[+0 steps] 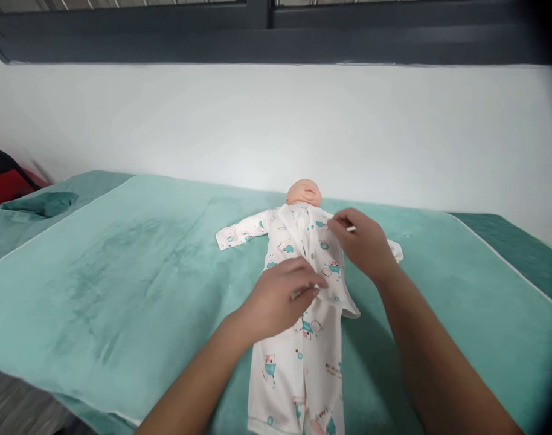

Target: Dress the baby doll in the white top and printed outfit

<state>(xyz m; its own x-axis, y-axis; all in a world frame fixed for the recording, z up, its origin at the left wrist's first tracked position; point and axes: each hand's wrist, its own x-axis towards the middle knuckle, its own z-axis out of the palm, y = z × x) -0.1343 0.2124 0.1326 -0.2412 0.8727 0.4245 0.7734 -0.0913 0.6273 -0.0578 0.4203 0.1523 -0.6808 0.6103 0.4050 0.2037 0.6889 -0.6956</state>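
A baby doll (304, 192) lies on its back, head toward the wall, dressed in a white printed jacket (287, 232) and matching trousers (280, 386). My left hand (282, 296) is over the jacket's lower front, thumb and fingers pinched together; what lies between them is hidden. Beside the doll's chest, my right hand (360, 241) is closed, with a small white strip (351, 229) showing between its fingers. One jacket sleeve (242, 232) stretches out to the left. The other is mostly behind my right hand, its cuff (396, 249) showing.
The doll rests on a padded bed with a light green cover (135, 290). A white wall (176, 121) runs along the far side, below a dark window frame (258, 45). A dark green cushion (40, 204) and a red and black item (6, 181) are at the far left.
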